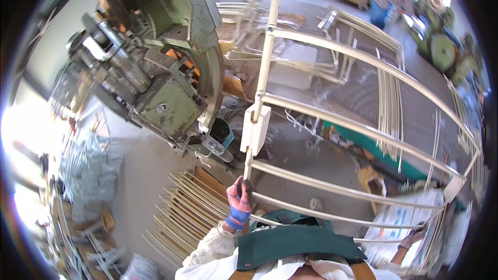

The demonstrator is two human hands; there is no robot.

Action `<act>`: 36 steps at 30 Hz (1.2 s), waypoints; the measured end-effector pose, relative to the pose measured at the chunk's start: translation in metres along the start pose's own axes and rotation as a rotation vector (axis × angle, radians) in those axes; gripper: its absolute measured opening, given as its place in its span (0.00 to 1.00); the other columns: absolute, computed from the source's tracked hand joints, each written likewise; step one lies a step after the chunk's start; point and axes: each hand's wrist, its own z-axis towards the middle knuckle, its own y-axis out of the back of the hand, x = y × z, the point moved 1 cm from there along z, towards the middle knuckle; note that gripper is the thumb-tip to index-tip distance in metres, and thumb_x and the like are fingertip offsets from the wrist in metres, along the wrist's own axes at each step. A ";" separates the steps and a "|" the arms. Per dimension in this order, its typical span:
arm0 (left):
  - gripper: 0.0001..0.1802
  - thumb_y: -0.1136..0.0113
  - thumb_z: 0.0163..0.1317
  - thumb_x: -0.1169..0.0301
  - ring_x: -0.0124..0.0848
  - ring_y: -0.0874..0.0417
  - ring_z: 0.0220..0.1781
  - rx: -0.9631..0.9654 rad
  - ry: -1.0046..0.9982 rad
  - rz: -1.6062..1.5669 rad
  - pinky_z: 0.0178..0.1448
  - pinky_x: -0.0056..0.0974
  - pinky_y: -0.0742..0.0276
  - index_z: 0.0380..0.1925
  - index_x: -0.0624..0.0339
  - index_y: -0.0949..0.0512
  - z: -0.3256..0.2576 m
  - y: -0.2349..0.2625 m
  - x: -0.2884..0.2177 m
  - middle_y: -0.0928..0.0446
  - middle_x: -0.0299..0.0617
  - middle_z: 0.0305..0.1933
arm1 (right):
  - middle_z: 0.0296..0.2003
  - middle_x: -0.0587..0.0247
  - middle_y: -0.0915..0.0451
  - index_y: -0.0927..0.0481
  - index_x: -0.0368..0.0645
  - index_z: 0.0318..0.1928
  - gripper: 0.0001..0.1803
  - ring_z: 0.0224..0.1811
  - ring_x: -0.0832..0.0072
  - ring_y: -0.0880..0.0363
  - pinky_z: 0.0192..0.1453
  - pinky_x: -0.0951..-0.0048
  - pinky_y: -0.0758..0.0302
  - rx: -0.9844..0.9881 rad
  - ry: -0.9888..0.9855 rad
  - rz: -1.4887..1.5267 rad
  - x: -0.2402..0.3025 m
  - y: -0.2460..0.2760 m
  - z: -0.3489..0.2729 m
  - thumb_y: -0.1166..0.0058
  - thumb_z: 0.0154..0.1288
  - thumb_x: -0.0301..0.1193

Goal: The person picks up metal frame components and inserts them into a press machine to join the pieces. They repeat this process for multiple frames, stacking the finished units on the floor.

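Note:
A large cream metal tube frame (pixel 332 124) with several curved crossbars stretches in front of me, tilted. My left hand (pixel 239 201), in a pink and blue glove with dark fingertips, is closed round the lower part of its left side tube. Farther up that tube sits a pale, flat block-shaped bracket (pixel 255 130). At the lower right my right hand (pixel 412 238), also gloved, grips the frame's near right end; its fingers are partly hidden by the tubes. A similar bracket (pixel 454 187) is on the right side tube.
A green press-like machine (pixel 168 103) stands close on the left. Many cream rods (pixel 181 218) lie stacked beside my left arm. More tube frames (pixel 391 109) lie beyond. A white printed sack (pixel 399 212) is at lower right, and a person (pixel 391 0) is at far right.

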 end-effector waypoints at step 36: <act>0.20 0.35 0.45 0.48 0.25 0.37 0.16 -2.487 0.295 -0.280 0.19 0.30 0.43 0.20 0.51 0.25 -0.463 -0.132 0.016 0.35 0.31 0.17 | 0.26 0.71 0.25 0.26 0.36 0.35 0.08 0.27 0.86 0.32 0.33 0.81 0.31 2.497 0.248 0.807 0.435 -0.494 -0.415 0.45 0.52 0.22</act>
